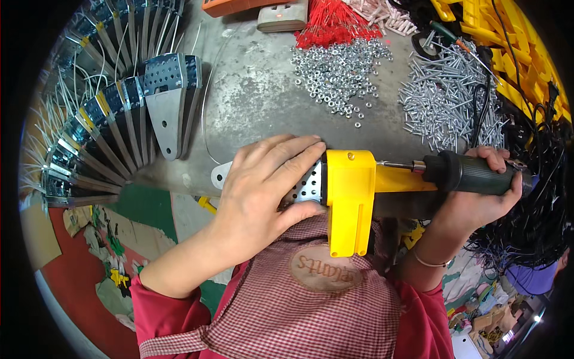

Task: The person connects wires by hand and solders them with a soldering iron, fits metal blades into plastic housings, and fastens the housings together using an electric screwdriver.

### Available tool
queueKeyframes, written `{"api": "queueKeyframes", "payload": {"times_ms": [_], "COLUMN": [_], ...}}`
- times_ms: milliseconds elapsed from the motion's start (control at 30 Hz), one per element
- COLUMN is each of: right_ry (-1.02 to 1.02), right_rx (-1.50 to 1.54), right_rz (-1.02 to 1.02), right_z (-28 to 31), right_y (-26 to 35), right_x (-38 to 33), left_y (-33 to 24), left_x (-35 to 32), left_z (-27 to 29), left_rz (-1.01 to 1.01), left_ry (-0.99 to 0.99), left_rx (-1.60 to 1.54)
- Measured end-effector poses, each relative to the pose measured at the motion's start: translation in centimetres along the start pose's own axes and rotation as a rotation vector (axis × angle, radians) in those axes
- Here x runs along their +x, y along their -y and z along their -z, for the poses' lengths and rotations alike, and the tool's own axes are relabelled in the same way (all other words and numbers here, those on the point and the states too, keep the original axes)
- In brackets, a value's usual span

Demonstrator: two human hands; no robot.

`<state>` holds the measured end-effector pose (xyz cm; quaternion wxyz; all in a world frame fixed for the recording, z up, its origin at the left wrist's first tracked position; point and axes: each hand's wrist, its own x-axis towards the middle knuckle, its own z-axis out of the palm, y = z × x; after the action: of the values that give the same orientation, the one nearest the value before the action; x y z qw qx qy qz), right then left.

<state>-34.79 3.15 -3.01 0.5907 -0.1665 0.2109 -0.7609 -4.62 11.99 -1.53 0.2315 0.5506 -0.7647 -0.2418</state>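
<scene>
My left hand (263, 179) is wrapped over a perforated silver metal housing (309, 184), holding it near the table's front edge. A flat grey metal tab with a hole (221, 175) sticks out on the hand's left side. Against the housing's right end sits a yellow plastic bracket (351, 200), with a yellow arm (403, 179) reaching right. My right hand (484, 197) is closed round a dark green power screwdriver (481, 172) held level. Its bit (394, 164) points left at the bracket's upper right side; whether it meets a screw there is too small to tell.
Similar metal pieces with white wires (98, 122) stand in a curved row at left. Loose nuts (341, 69), red wired parts (335, 24) and long screws (448, 90) lie at the back. Yellow plastic parts (514, 45) and black cables (526, 221) crowd the right side.
</scene>
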Motion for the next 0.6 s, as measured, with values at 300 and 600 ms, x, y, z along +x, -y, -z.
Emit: {"api": "queueKeyframes", "payload": {"times_ms": [300, 600], "right_ry": [0.049, -0.019], "right_rx": [0.222, 0.066], "right_rz": [-0.169, 0.020], "right_z": [-1.3, -0.1], "right_y": [-0.6, 0.5], "right_x": [0.1, -3.8], "left_y": [0.8, 0.9], "left_x": [0.6, 0.2], "left_z": [-1.0, -1.2], "left_rz": [-0.034, -0.063], "left_ry": [-0.069, -0.076], "left_rx": [-0.127, -0.070]}}
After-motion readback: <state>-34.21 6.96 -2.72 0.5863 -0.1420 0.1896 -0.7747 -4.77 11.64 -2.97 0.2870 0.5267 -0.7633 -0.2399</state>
